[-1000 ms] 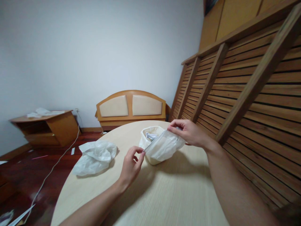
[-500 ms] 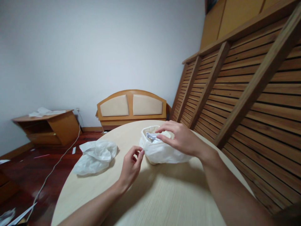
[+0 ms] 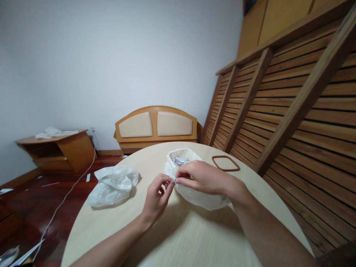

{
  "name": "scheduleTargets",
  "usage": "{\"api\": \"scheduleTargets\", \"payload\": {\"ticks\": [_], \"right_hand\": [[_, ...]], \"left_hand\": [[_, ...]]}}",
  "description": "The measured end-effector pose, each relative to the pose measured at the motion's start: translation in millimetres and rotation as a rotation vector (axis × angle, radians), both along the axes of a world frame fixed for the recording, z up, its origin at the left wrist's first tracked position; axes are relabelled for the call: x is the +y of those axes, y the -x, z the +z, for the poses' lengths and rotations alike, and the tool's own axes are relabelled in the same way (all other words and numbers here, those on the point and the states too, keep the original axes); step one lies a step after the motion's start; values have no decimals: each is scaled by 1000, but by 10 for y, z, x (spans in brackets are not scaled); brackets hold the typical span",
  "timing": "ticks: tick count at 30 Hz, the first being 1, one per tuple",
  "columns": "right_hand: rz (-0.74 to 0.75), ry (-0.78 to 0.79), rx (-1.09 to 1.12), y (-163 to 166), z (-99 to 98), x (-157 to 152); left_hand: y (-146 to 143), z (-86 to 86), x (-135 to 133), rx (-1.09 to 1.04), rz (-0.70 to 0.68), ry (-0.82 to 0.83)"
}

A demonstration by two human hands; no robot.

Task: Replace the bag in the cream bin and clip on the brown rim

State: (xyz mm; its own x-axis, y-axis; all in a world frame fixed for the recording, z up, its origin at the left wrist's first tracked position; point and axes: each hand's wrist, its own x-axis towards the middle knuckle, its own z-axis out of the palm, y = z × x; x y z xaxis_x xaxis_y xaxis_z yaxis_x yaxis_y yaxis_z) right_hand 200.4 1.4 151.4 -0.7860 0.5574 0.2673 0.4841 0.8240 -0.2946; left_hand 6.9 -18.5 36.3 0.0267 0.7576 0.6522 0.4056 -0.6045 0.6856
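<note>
Left hand (image 3: pixel 156 197), right hand (image 3: pixel 205 178): fingers of both pinching white bag (image 3: pixel 207 200) edge. Brown ring (image 3: pixel 230 170) lies on counter (image 3: pixel 194 239).

There are two hands (image 3: pixel 156 196) (image 3: pixel 207 178), two white bags (image 3: pixel 114 185) (image 3: pixel 207 200) on one table (image 3: pixel 191 237), one brown frame (image 3: pixel 231 170) and one headboard (image 3: pixel 154 126).

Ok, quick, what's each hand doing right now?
Left hand: closed, pinching the edge of the thin white plastic bag.
Right hand: closed, pinching the same bag's edge beside the left hand.
</note>
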Motion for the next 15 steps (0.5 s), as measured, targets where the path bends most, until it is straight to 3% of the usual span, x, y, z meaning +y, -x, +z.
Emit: {"api": "scheduleTargets", "payload": {"ticks": [7,15], "right_hand": [[-28,5,115,-98,86,-5],[-143,-46,221,-169,134,35]], "left_hand": [[26,-32,74,-25,28,-29],[125,-33,210,-32,153,-10]]}}
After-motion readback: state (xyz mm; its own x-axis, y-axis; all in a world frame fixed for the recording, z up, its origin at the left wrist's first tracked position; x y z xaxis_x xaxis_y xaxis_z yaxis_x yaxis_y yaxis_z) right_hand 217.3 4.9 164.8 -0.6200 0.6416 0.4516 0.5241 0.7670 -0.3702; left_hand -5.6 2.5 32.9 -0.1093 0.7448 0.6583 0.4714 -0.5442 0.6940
